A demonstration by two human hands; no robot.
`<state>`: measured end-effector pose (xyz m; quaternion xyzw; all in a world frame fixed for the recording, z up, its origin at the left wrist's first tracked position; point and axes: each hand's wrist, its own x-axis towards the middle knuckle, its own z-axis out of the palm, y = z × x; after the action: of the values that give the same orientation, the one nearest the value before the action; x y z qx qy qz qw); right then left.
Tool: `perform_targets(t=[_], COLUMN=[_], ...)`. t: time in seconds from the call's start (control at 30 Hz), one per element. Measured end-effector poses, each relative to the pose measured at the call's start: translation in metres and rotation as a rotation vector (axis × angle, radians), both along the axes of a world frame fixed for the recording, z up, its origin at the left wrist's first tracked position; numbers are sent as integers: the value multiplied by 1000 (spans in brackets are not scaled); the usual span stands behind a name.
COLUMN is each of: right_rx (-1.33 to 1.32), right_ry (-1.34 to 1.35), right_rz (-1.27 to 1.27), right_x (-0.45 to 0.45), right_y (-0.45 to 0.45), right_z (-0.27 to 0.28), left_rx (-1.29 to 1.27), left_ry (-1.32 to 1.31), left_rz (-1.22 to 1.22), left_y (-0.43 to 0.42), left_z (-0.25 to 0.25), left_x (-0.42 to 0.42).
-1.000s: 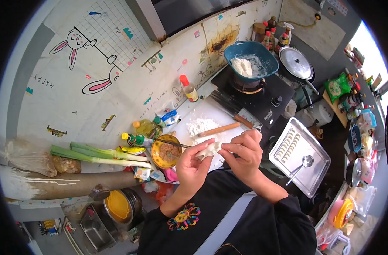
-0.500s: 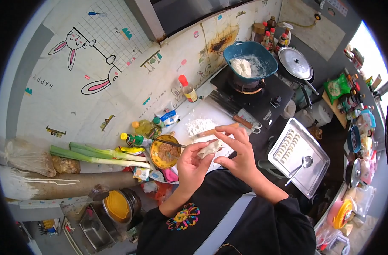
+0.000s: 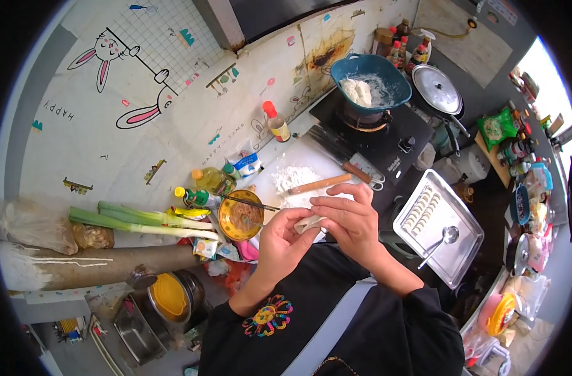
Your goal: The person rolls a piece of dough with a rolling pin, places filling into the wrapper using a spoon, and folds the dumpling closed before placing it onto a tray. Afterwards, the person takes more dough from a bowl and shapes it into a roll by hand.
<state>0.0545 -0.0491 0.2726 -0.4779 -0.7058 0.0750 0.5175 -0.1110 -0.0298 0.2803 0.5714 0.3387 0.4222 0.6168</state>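
Between my fingers, in front of my chest, is a small folded piece of dough (image 3: 307, 224). My left hand (image 3: 286, 241) pinches its left side. My right hand (image 3: 348, 219) is closed on its right side, the fingertips partly covering it. Just beyond my hands lie a wooden rolling pin (image 3: 319, 183) and loose flour (image 3: 293, 179) on the white board (image 3: 278, 166). To the left of my hands, a yellow bowl (image 3: 223, 220) holds a brownish filling, with dark chopsticks (image 3: 251, 203) across it.
A metal tray (image 3: 459, 257) at the right holds rows of small dumplings and a spoon (image 3: 450, 234). Knives (image 3: 331, 147) lie beside the black stove (image 3: 392, 141), where a blue basin (image 3: 395, 88) holds dough. Leeks (image 3: 148, 227) and bottles (image 3: 276, 123) stand or lie leftward.
My right hand parted from the dough, its fingers spreading, then came back and closed on it. The view has shifted slightly, and the dough looks more folded.
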Motion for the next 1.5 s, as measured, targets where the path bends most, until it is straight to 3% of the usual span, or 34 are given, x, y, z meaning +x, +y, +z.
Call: perform_targets(t=[0.2,0.33,0.5,0.77,0.87,1.0,1.1,1.2,1.3,1.5], right_rx=[52,-96,-12,19,-129,-136,-118,-131,-124,-62], right_ry=[-108,-13,-31,-87,54,84,199,278,242,119], right_rz=[7,-22,-14,-3,20,72,16,-38,-62,-79], right_x=[2,-2,-1,-3,-9,-7,-10,-13,-17,-19], right_y=[-2,2,2,3,1,0,-2,-4,-4,-3], right_z=[-3,-2,-1,1,14,4,3,5,3,6], left_rx=[-46,-64,-51,-13,17,33,89,88,-217,-312], left_ry=[-13,-95,-105,48,122,222,128,-130,-517,-578], left_rz=[-53,-32,-26,-41,-62,-110,-117,-204,-203,-244], left_y=[0,3,3,5,10,14,13,9,-2,-4], left_z=[-1,-10,-11,-9,-1,6,7,-9,-17,-13], left_x=[-4,-4,-8,-12,-13,-15,-12,-5,10,14])
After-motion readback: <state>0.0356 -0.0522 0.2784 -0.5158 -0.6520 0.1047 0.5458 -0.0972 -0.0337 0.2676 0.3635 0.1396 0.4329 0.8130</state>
